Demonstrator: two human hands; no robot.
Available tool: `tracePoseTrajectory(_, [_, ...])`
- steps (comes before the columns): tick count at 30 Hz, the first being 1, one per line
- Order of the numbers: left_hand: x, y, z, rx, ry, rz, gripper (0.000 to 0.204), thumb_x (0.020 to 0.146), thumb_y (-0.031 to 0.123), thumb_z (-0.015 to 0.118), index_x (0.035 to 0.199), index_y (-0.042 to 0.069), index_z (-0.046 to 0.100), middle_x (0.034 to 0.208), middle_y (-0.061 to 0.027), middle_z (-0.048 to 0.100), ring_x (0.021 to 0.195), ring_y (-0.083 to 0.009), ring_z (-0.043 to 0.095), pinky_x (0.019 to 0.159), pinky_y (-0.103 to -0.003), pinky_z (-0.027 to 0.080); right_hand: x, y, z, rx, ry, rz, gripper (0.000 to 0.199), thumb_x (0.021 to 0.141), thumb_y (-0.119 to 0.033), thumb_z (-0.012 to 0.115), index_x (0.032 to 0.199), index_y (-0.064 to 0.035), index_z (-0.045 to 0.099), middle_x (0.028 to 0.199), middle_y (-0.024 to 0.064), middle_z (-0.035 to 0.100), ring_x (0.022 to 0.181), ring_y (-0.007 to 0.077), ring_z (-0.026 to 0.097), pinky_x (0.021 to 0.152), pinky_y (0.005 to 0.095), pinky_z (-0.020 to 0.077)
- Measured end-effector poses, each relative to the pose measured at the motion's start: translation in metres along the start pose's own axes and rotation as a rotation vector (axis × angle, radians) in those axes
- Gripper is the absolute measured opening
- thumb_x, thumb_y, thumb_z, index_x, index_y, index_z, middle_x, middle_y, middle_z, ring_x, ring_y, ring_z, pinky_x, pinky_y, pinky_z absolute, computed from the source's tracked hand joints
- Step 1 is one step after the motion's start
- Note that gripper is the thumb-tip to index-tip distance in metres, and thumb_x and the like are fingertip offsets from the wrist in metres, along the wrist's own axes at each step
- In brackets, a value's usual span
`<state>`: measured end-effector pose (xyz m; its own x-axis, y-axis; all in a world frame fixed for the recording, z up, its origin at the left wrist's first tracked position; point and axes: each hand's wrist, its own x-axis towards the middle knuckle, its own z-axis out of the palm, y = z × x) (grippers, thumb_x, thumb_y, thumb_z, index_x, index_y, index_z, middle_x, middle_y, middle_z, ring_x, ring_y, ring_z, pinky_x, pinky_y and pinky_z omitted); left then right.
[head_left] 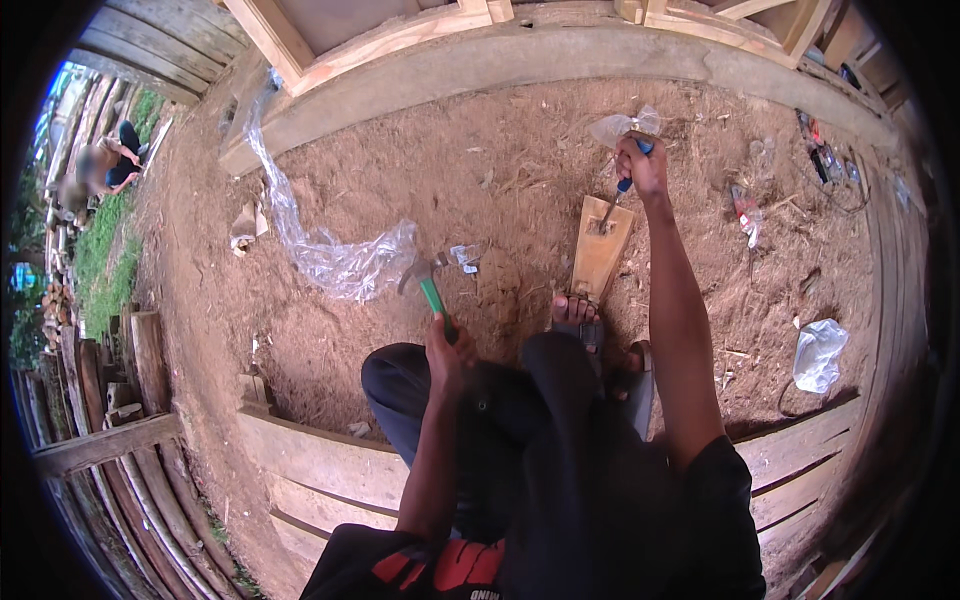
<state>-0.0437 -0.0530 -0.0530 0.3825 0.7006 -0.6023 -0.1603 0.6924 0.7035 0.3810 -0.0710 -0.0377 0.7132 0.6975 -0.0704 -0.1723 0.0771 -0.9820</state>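
Right hand (646, 170): fingers wrapped round the blue handle of a chisel (625, 186), closed in a fist near its upper end. Left hand (452, 350): fingers curled round the lower part of a hammer (432, 291), green-handled, its claw head raised toward the far side and apart from the chisel.

Chisel slants down and leftward to a wooden board (593, 262), pale and tapering, on the ground ahead of the person, right of centre. Metal end at a dark, roughened spot in the board's far half; cannot tell how deep it sits. Toes of a sandalled foot (575, 309) at the board's near end; whether they press on it is unclear.

Farther out: clear plastic sheeting (345, 265) crumpled on the bare earth (430, 165), left of the hammer head. Whitish plastic bag (820, 355) to the right. Timber slats (325, 462) behind the knees; a long pale sill (480, 82) along the far side. Upper left, well apart, another person (122, 165) beside grass and logs.
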Motion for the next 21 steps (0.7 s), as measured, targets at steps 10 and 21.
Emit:
tracePoseTrajectory(10, [0.0,0.004,0.007,-0.013,0.082,-0.088,0.033,0.1,0.042,0.038,0.091,0.012,0.047,0.054,0.0032,0.029,0.04,-0.0087,0.028,0.037,-0.026,0.027,-0.046,-0.081,0.044,-0.106,0.384,-0.28,0.017,0.092,-0.016,0.061,0.082,-0.0009,0.062,0.062,0.0023,0.056,0.05,0.0084,0.049,0.046,0.024,0.0366])
tracePoseTrajectory(21, [0.018,-0.011,0.01,-0.038,0.004,-0.082,0.035,0.099,0.046,0.039,0.092,0.013,0.048,0.056,0.0026,0.032,0.04,-0.0093,0.03,0.036,-0.027,0.029,-0.037,-0.054,0.015,-0.187,0.363,-0.205,0.014,0.092,-0.016,0.061,0.092,-0.0022,0.057,0.065,0.0008,0.056,0.057,0.0067,0.05,0.051,0.024,0.0396])
